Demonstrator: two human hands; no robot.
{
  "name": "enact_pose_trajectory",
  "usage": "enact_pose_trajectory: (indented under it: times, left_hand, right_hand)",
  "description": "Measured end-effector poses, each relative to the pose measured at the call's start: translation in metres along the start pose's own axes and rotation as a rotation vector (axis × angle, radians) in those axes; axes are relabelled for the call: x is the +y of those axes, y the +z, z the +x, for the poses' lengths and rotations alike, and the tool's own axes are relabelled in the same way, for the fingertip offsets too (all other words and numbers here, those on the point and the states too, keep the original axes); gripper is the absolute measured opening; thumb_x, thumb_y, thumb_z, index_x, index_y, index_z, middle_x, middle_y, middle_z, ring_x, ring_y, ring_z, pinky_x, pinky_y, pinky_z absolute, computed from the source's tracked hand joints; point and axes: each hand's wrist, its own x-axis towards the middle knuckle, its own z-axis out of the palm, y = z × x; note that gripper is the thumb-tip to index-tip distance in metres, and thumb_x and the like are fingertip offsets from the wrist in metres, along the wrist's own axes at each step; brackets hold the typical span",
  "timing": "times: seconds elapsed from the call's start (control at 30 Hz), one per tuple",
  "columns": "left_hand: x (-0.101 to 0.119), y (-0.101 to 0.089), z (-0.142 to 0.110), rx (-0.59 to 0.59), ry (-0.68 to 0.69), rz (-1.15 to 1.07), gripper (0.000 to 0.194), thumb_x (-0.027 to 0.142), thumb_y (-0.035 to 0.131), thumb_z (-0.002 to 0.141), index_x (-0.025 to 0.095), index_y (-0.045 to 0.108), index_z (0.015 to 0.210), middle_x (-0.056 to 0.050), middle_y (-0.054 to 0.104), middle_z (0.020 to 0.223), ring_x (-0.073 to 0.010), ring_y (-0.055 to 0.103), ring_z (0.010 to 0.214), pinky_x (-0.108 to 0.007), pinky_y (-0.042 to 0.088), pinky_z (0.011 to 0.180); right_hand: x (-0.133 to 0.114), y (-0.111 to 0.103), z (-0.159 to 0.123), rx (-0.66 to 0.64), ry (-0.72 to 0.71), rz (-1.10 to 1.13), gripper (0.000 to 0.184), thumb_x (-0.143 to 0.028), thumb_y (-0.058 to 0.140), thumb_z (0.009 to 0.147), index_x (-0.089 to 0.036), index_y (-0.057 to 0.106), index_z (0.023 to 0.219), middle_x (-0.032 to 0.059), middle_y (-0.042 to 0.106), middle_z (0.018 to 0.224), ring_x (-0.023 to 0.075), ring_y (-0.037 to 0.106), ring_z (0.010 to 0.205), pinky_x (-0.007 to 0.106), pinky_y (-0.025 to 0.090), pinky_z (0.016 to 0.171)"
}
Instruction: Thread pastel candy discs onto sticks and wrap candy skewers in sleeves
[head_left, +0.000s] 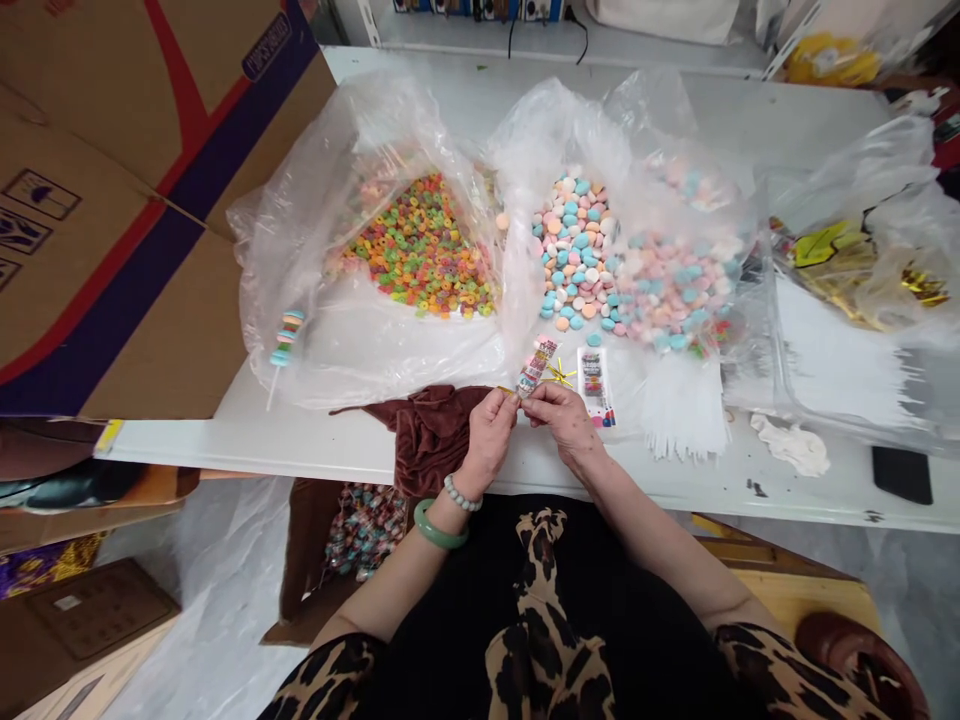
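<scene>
Two hands at work: with our left hand (489, 430) and right hand (568, 422), equally near, we pinch the slim, clear plastic candy packet's (537, 366) near end | long axis slants far-right | by white counter's (300, 438) front edge.

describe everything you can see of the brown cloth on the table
The brown cloth is reddish brown and looks soft and plush. It lies crumpled at the near edge of the white table, its lower part over the edge, with a thin, cord-like end reaching left. The left hand is right beside it; whether they touch is unclear.
</scene>
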Motion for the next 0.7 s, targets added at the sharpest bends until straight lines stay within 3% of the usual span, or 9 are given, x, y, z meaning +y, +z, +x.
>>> enact_pose_trajectory:
  times: [0.13,0.23,0.3,0.4,0.5,0.6,0.67,0.7]
  left_hand:
    - [0.007,-0.006,-0.003,-0.150,-0.156,-0.156,0.042,0.051,0.064,0.077,0.018,0.046,0.060,0.007,0.035,0.047,-0.0053,0.025,0.043,-0.021,0.017,0.043]
    - [0.011,-0.011,-0.011,-0.402,-0.352,-0.278,0.039,0.052,0.065,0.077,0.017,0.053,0.063,0.008,0.032,0.040,-0.0041,0.018,0.035,-0.022,0.012,0.040]
    - [0.011,-0.016,-0.015,-0.570,-0.434,-0.306,0.041,0.052,0.067,0.074,0.016,0.055,0.060,0.008,0.030,0.037,-0.0037,0.018,0.033,-0.022,0.012,0.039]
    - [0.015,-0.028,-0.013,-0.728,-0.498,-0.200,0.040,0.051,0.072,0.067,0.016,0.056,0.055,0.006,0.033,0.035,-0.0034,0.017,0.031,-0.022,0.010,0.037]
    - [0.035,-0.042,-0.001,-0.790,-0.440,0.043,0.036,0.046,0.072,0.065,0.017,0.057,0.051,0.004,0.038,0.037,-0.0046,0.021,0.032,-0.022,0.009,0.037]
    - [0.066,-0.047,0.008,-0.948,-0.337,0.388,0.024,0.035,0.069,0.069,0.017,0.062,0.056,0.003,0.043,0.043,-0.0073,0.030,0.039,-0.022,0.019,0.041]
    - [0.082,-0.041,0.005,-0.963,-0.160,0.626,0.019,0.025,0.066,0.070,0.017,0.060,0.054,0.002,0.045,0.047,-0.0090,0.034,0.044,-0.023,0.024,0.046]
    - [0.087,-0.035,0.001,-0.883,-0.021,0.732,0.020,0.020,0.064,0.069,0.017,0.057,0.050,0.001,0.046,0.047,-0.0098,0.035,0.046,-0.023,0.025,0.048]
  right_hand:
    - [0.001,-0.007,-0.004,-0.079,0.018,-0.001,0.022,-0.035,0.075,0.060,-0.019,0.061,0.064,-0.0038,0.057,0.059,0.0112,0.046,0.053,0.024,0.039,0.052]
    - [-0.002,-0.014,-0.015,-0.191,0.002,0.038,0.036,-0.037,0.077,0.060,-0.021,0.065,0.089,-0.0038,0.061,0.069,0.0118,0.049,0.055,0.023,0.039,0.050]
    - [-0.007,-0.019,-0.025,-0.320,-0.088,-0.078,0.036,-0.039,0.075,0.065,-0.023,0.066,0.096,-0.0031,0.062,0.074,0.0137,0.053,0.062,0.025,0.044,0.055]
    - [-0.012,-0.022,-0.040,-0.408,-0.363,-0.430,0.017,-0.038,0.059,0.082,-0.022,0.067,0.083,0.0007,0.064,0.079,0.0159,0.057,0.071,0.028,0.047,0.066]
    - [-0.011,-0.020,-0.054,-0.298,-0.785,-0.870,0.022,-0.027,0.048,0.089,-0.020,0.063,0.075,0.0031,0.061,0.069,0.0159,0.054,0.061,0.030,0.043,0.061]
    - [-0.015,-0.016,-0.064,-0.388,-1.138,-1.300,0.019,-0.017,0.048,0.088,-0.017,0.062,0.075,0.0041,0.059,0.064,0.0170,0.051,0.058,0.032,0.040,0.059]
    - [-0.022,-0.015,-0.066,-0.497,-1.196,-1.484,0.020,-0.008,0.046,0.086,-0.015,0.061,0.076,0.0060,0.061,0.067,0.0177,0.052,0.060,0.033,0.039,0.061]
    - [-0.027,-0.015,-0.064,-0.517,-1.152,-1.536,0.021,-0.004,0.045,0.083,-0.015,0.061,0.075,0.0070,0.061,0.069,0.0180,0.052,0.061,0.033,0.039,0.062]
